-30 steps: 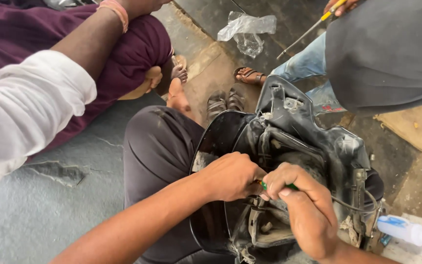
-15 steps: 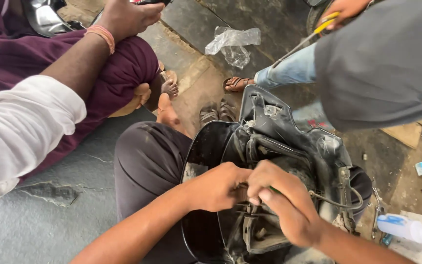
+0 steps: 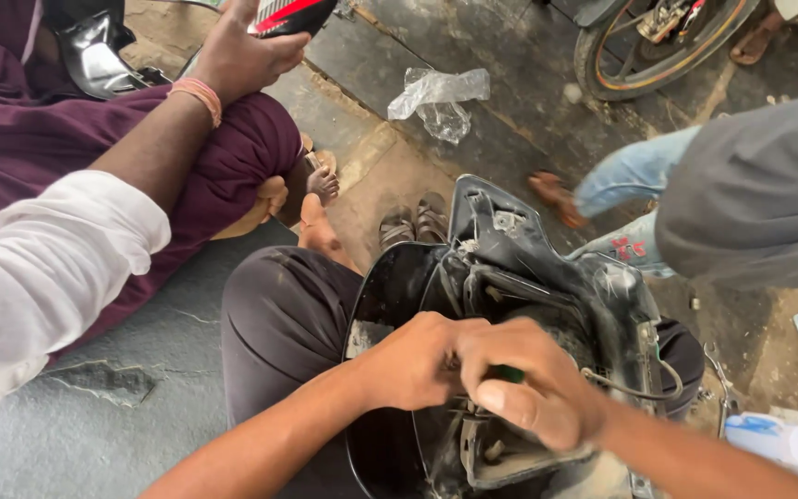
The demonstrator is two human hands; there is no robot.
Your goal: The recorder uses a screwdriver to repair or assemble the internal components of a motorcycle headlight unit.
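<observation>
Work sits midway: your right hand (image 3: 533,393) grips a green-handled tool (image 3: 510,373), left hand (image 3: 413,360) fingers curled beside it, inside the black panel (image 3: 510,268), nothing freed yet.

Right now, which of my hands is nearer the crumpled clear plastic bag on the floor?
Left. The left hand sits below the plastic bag, on the black vehicle panel; the right hand is lower and further right, gripping a green-handled tool.

Soft, even daylight fills the scene, with no hard shadows on the stone floor (image 3: 113,434). The white sleeve (image 3: 39,268) at left is nearly blown out. A pale sheen lies on the black plastic housing (image 3: 510,249). The right hand (image 3: 533,388) looks slightly motion-blurred, and the frame edges perhaps stretch a little.
</observation>
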